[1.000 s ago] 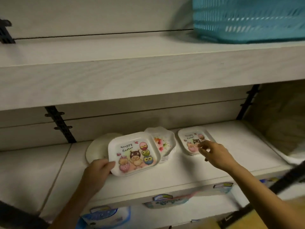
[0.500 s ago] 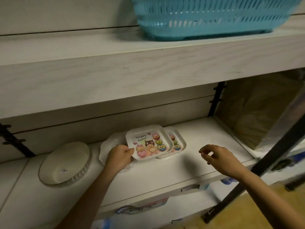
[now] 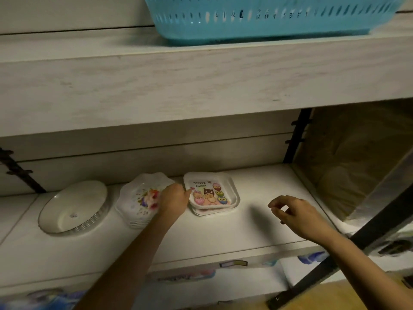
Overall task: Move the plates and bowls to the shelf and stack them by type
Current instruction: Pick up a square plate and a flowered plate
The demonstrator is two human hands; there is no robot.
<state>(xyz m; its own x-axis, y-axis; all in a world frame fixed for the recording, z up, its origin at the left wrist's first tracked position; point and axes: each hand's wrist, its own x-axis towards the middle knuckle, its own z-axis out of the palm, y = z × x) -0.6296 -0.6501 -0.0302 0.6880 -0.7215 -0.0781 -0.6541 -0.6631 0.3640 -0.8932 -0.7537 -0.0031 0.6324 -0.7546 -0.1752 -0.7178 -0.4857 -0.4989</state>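
On the lower shelf [image 3: 223, 233] a square "Happy Easter" plate [image 3: 210, 191] with cartoon owls lies on top of another of the same kind. My left hand [image 3: 174, 196] still pinches its left edge. To the left stands a stack of scalloped floral plates [image 3: 140, 198], partly hidden by that hand. Further left sits a round white bowl [image 3: 73, 208]. My right hand [image 3: 297, 213] hovers above the shelf to the right of the plates, fingers loosely curled, holding nothing.
A turquoise plastic basket [image 3: 268, 16] stands on the upper shelf [image 3: 201, 86]. Black brackets [image 3: 295, 137] run up the back wall. A black upright post [image 3: 348, 249] crosses at the right. Packaged goods show below the shelf edge.
My left hand carried the Easter plate to the right and set it on the other Easter plate. My right hand drew back from that plate toward the shelf's front.
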